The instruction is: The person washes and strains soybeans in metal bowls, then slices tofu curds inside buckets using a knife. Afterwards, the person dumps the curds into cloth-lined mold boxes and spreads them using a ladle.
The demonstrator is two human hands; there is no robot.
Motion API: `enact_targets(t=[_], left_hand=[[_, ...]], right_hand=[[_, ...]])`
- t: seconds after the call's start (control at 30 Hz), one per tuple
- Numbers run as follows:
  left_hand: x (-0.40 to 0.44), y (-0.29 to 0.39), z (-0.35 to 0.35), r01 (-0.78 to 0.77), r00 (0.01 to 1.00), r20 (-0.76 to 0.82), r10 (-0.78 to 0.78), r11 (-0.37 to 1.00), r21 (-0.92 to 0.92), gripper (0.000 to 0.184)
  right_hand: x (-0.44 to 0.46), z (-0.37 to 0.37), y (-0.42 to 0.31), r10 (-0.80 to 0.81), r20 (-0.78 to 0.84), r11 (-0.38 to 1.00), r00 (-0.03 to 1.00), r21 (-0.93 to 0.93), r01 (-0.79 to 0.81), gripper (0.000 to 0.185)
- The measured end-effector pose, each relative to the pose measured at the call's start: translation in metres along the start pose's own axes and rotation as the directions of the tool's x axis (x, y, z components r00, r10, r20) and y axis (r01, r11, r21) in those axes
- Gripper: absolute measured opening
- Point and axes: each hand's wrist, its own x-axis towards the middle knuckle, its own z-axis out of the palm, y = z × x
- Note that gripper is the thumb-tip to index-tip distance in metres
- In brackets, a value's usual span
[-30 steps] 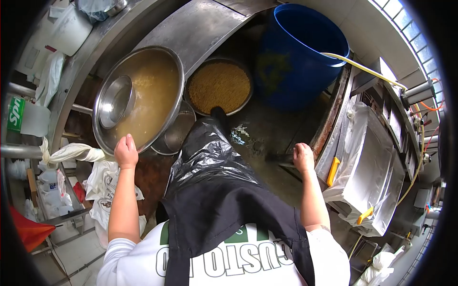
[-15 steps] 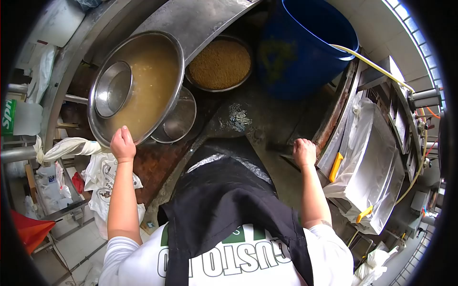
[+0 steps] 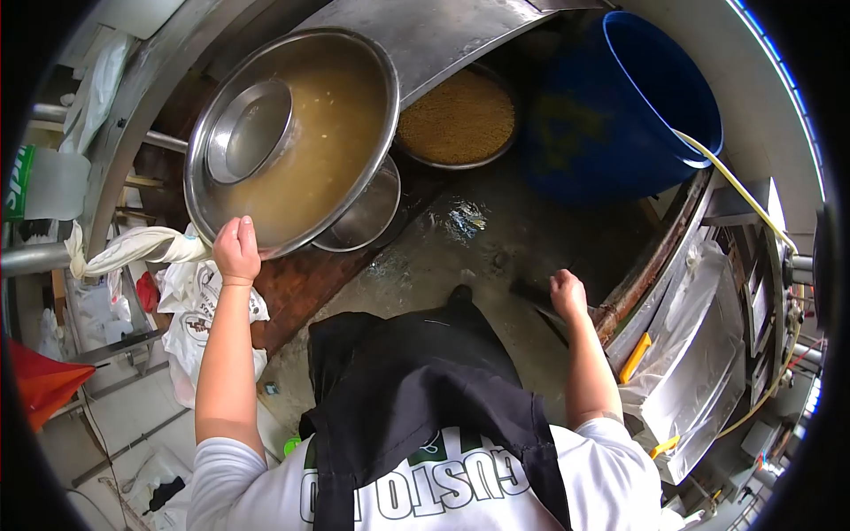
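My left hand [image 3: 237, 252] is closed on the near rim of a wide metal basin [image 3: 387, 84]. Cloudy yellowish-brown liquid [image 3: 323, 146] fills it, with pale bits on the surface. Inside, toward the left, floats or rests a smaller metal bowl [image 3: 285, 119]; I cannot tell which. Another metal bowl or pan [image 3: 376, 203] shows partly from under the basin's right side. My right hand [image 3: 567, 294] is held out to the right, fingers curled, with nothing visible in it. It is apart from the rusty-edged metal counter.
Beyond the basin, a round metal pan [image 3: 443, 164] of tan grains sits partly under a metal surface [image 3: 390, 35]. A tall blue barrel [image 3: 611, 115] with a yellow hose [image 3: 735, 181] stands right of it. The floor [image 3: 460, 257] is wet. A yellow-handled tool [image 3: 635, 357] lies at right.
The view has shifted, so the basin, pan and barrel appear farther right. My right hand is now farther from the rusty edge. A dark shoe has come into view; my left hand stays on the rim.
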Motion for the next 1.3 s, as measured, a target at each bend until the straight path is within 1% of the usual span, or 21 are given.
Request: enact_targets(t=[0.03,0.07,0.13,0.23,0.33,0.37,0.43,0.57,0.63,0.67,0.8,0.87,0.93,1.0,1.03,1.1,1.13,1.2,1.23,1.27,1.3], left_hand=[[0.0,0.002,-0.001,0.011,1.0,0.008,-0.011,1.0,0.01,0.034],[-0.001,0.003,-0.002,0.016,1.0,0.01,-0.016,1.0,0.013,0.034],[-0.001,0.004,0.0,0.03,1.0,-0.004,-0.03,0.999,0.019,0.034],[-0.001,0.006,0.001,0.025,1.0,-0.007,-0.025,0.999,0.022,0.033],[-0.001,0.003,0.002,0.004,1.0,0.018,-0.005,0.999,0.041,0.032],[-0.002,0.001,0.002,-0.001,1.0,0.027,0.001,1.0,0.03,0.031],[-0.002,0.002,0.001,0.003,0.999,0.046,-0.004,1.0,0.019,0.031],[-0.002,0.0,0.0,0.001,0.996,0.094,-0.003,1.0,0.018,0.028],[-0.001,0.003,-0.002,-0.006,0.993,0.122,0.005,1.0,0.01,0.027],[0.0,0.005,-0.003,0.0,0.991,0.13,-0.002,1.0,0.021,0.027],[0.003,0.014,-0.005,0.004,0.98,0.199,0.002,1.0,-0.03,0.028],[0.001,0.012,-0.004,0.057,0.978,0.202,-0.048,0.998,-0.037,0.031],[-0.002,0.004,-0.006,0.089,0.969,0.233,-0.076,0.995,-0.046,0.033],[-0.005,-0.002,-0.007,0.12,0.96,0.263,-0.101,0.991,-0.056,0.034],[-0.007,-0.003,-0.008,0.166,0.956,0.254,-0.143,0.983,-0.071,0.036],[-0.012,-0.005,-0.009,0.254,0.942,0.25,-0.224,0.963,-0.095,0.04],[-0.012,-0.003,-0.009,0.257,0.939,0.259,-0.227,0.963,-0.085,0.04],[-0.009,0.003,-0.009,0.273,0.938,0.253,-0.237,0.955,-0.117,0.041],[-0.01,0.003,-0.01,0.311,0.925,0.267,-0.269,0.941,-0.129,0.04],[-0.01,0.002,-0.01,0.316,0.921,0.276,-0.275,0.941,-0.119,0.04],[-0.01,0.001,-0.009,0.261,0.937,0.265,-0.227,0.96,-0.1,0.04]], right_hand=[[0.004,0.006,-0.006,0.018,0.062,0.999,0.998,0.049,-0.021,0.024],[0.009,0.016,-0.008,0.016,0.068,0.999,0.998,0.048,-0.019,0.024],[0.02,0.043,-0.008,-0.015,0.246,0.999,0.969,0.049,0.003,0.028],[0.035,0.082,-0.011,-0.072,0.435,0.984,0.897,-0.116,0.136,0.036],[0.048,0.119,-0.021,-0.122,0.58,0.94,0.805,-0.194,0.282,0.034],[0.05,0.129,-0.026,-0.117,0.581,0.941,0.806,-0.194,0.277,0.034],[0.054,0.146,-0.044,-0.209,0.632,0.873,0.746,-0.223,0.434,0.029],[0.072,0.183,-0.085,-0.228,0.696,0.852,0.681,-0.196,0.486,0.028],[0.083,0.192,-0.119,-0.164,0.753,0.849,0.637,-0.221,0.48,0.037],[0.091,0.201,-0.135,-0.167,0.762,0.849,0.626,-0.212,0.484,0.037],[0.129,0.24,-0.194,-0.356,0.693,0.751,0.626,-0.186,0.633,0.049],[0.142,0.258,-0.226,-0.537,0.545,0.676,0.644,-0.179,0.715,0.043],[0.166,0.282,-0.259,-0.7,0.454,0.556,0.551,-0.138,0.82,0.047],[0.185,0.305,-0.288,-0.829,0.353,0.388,0.434,-0.196,0.901,0.05],[0.196,0.317,-0.301,-0.826,0.356,0.397,0.438,-0.185,0.899,0.05],[0.215,0.339,-0.321,-0.814,0.448,0.285,0.37,-0.249,0.926,0.048],[0.22,0.342,-0.33,-0.814,0.45,0.29,0.369,-0.236,0.928,0.048],[0.228,0.34,-0.345,-0.527,0.733,0.156,0.429,-0.413,0.897,0.045],[0.229,0.339,-0.345,-0.515,0.769,0.119,0.379,-0.374,0.92,0.041],[0.229,0.347,-0.344,-0.515,0.773,0.123,0.371,-0.361,0.924,0.041],[0.229,0.356,-0.339,-0.525,0.795,0.147,0.305,-0.269,0.952,0.04]])
